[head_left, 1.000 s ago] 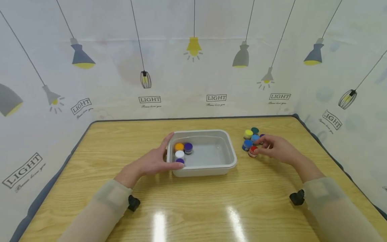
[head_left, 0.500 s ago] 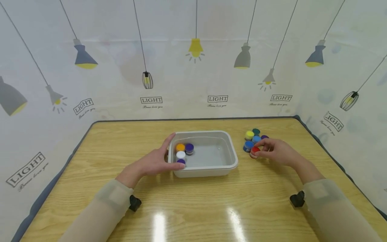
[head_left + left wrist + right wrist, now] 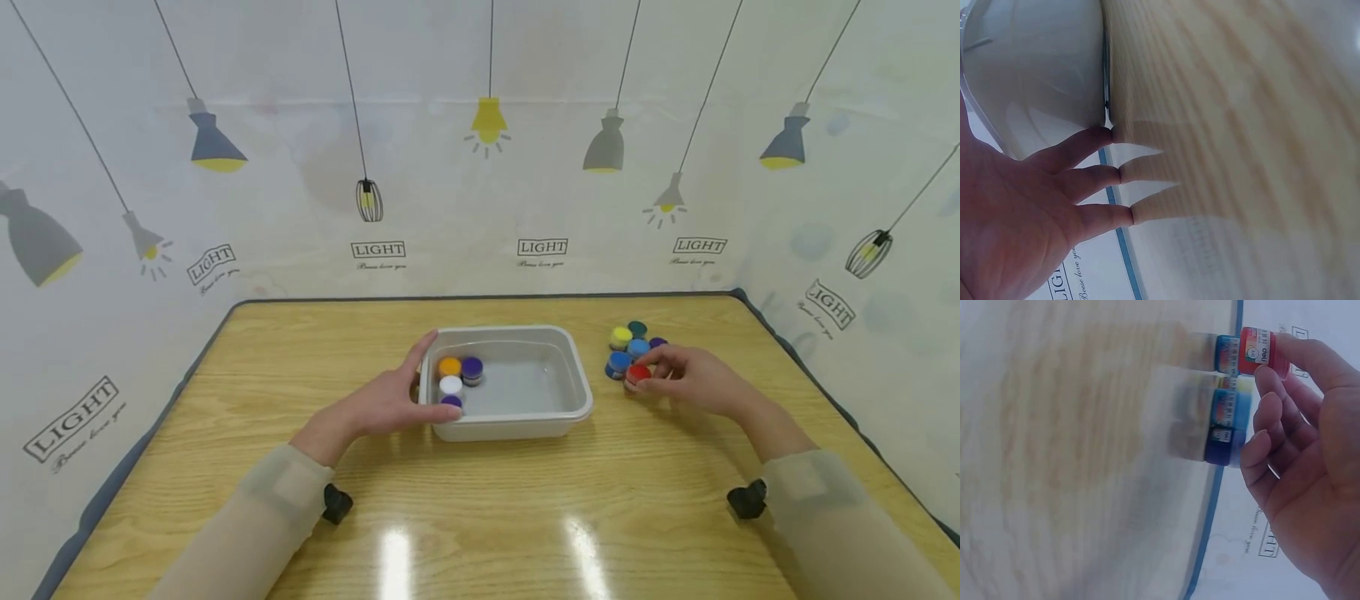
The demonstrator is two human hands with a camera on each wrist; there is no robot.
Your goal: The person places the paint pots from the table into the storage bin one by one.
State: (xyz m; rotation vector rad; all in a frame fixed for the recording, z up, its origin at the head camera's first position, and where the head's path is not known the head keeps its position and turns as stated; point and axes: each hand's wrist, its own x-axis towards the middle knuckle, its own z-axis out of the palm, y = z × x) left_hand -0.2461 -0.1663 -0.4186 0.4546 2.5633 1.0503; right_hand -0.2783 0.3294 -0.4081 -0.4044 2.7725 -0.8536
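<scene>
In the head view my left hand (image 3: 386, 402) spans the left end of a light grey plastic tub (image 3: 513, 427), thumb along the near rim and index finger at the far left corner. In the left wrist view its other fingers (image 3: 1094, 215) stretch out straight, tips at the tabletop. My right hand (image 3: 697, 379) pinches a small red paint jar (image 3: 1257, 351) between thumb and fingertips. Its base sits higher off the table than those of the jars behind it. Inside the tub's left end stand an orange-lidded jar (image 3: 449, 367), a white-lidded jar (image 3: 451, 387) and two purple-lidded jars (image 3: 472, 371).
Right of the tub cluster a blue jar (image 3: 618, 365), a light blue jar (image 3: 638, 348), a yellow jar (image 3: 621, 337), a dark green jar (image 3: 637, 329) and a purple jar (image 3: 657, 342). A lamp-patterned cloth (image 3: 450, 208) rises behind the wooden table (image 3: 480, 500).
The red jar has shifted slightly away from the blue jar in my right hand's pinch and come up a little. My left hand keeps its place on the tub.
</scene>
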